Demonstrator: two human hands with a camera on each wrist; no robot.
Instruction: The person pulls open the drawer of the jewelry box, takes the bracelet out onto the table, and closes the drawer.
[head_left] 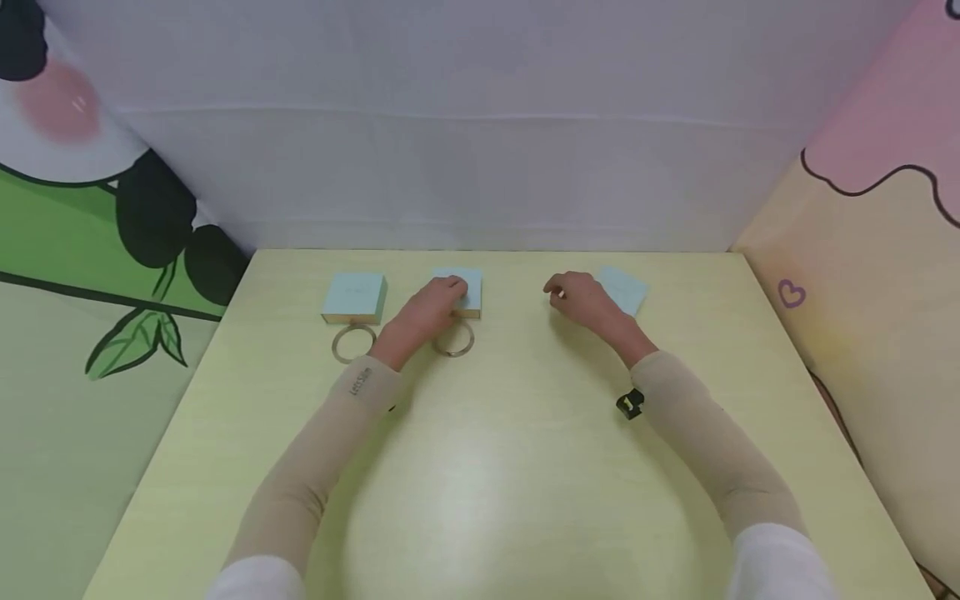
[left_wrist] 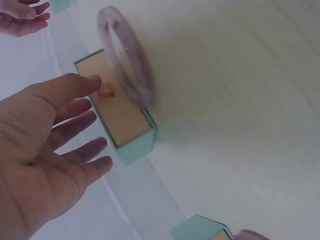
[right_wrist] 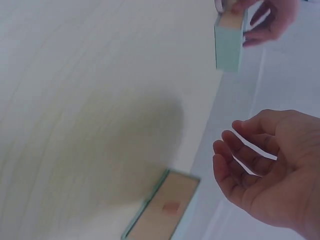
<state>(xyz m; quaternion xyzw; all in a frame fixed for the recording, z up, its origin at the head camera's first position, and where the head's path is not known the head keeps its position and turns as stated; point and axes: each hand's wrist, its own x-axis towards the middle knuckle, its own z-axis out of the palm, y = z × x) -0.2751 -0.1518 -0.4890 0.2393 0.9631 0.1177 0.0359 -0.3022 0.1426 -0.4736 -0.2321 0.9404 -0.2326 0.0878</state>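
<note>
I look across a light wooden table with a pale grey cloth hanging behind it. The tan left sleeve and tan right sleeve reach toward its far side. On my feed the right hand hovers beside the right box, fingers loosely curved, a gap to the thumb, nothing held. The left hand is at the middle box: fingers relaxed and moderately apart along its top side, thumb tip by the front. I cannot tell how firmly they touch.

All three boxes are pale blue and stand in a row near the table's far edge; the left box is the third, and the right one sits at an angle. I see one ring in front of the left box, another ring in front of the middle box. Smallest is the tab on the middle box's tan front, near the left thumb.
</note>
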